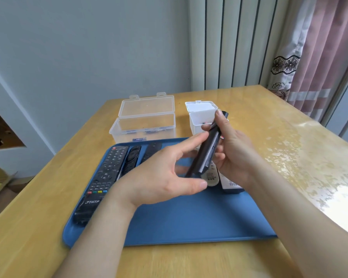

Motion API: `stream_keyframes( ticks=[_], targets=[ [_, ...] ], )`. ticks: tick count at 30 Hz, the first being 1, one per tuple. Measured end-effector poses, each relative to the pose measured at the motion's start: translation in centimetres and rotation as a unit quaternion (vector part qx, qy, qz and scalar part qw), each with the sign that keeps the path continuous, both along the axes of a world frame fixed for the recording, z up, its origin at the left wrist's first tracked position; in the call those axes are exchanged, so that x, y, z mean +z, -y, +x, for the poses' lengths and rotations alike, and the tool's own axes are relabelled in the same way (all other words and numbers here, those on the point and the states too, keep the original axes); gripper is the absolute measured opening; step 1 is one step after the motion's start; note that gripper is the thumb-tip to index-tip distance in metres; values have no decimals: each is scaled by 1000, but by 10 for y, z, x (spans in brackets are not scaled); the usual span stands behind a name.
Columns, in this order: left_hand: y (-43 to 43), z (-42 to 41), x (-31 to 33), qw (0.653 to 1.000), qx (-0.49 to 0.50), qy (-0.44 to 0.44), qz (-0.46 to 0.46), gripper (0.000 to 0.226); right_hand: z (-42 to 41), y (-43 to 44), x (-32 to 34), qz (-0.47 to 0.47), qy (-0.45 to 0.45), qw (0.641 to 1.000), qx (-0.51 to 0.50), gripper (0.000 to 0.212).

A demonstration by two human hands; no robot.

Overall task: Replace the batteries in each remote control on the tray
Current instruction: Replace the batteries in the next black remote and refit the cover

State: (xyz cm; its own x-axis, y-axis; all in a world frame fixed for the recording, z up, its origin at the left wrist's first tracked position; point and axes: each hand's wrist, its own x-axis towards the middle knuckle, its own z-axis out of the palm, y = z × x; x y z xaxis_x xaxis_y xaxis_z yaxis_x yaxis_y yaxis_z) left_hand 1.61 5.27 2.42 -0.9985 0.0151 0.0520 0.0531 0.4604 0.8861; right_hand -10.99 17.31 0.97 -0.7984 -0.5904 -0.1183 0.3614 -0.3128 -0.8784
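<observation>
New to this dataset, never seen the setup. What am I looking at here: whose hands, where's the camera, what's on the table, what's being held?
There is no robot here: a person works with two bare hands. The single picture comes from a wide-angle camera worn on the head, looking forward and down, so the forearms enter from the bottom edge.

On the wooden table lies a flat blue plastic tray. On its left side rest three black remote controls, the nearest a long black button remote. Two light-coloured remotes lie partly hidden under the hands. Behind the tray stand an open clear plastic box and a smaller open white box; their contents are too small to identify.

The right hand grips a slim black remote, back side up, tilted above the tray. The left hand is open, fingers touching that remote's lower end.
</observation>
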Motion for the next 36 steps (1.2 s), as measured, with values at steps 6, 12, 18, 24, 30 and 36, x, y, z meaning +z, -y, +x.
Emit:
stream_keyframes(
  ticks=[6,12,18,24,30,36],
  targets=[
    [1,7,8,1000,4,16,20,84,4,0,0,12,-53,998,-12,32],
    [-9,3,5,996,37,-32,-74,83,3,3,-5,54,-95,993,-39,20],
    [-14,1,2,993,59,-50,-93,79,0,3,-6,107,-151,980,-71,23],
    [-13,-2,-2,995,75,-61,-29,74,-1,2,-4,102,-180,976,-67,25],
    [-14,-3,-6,997,59,-47,-4,79,-2,1,-2,93,-217,969,-72,21],
    [-15,-5,-3,998,26,-40,-39,90,-4,-2,-2,61,-205,973,-85,27]
  ],
)
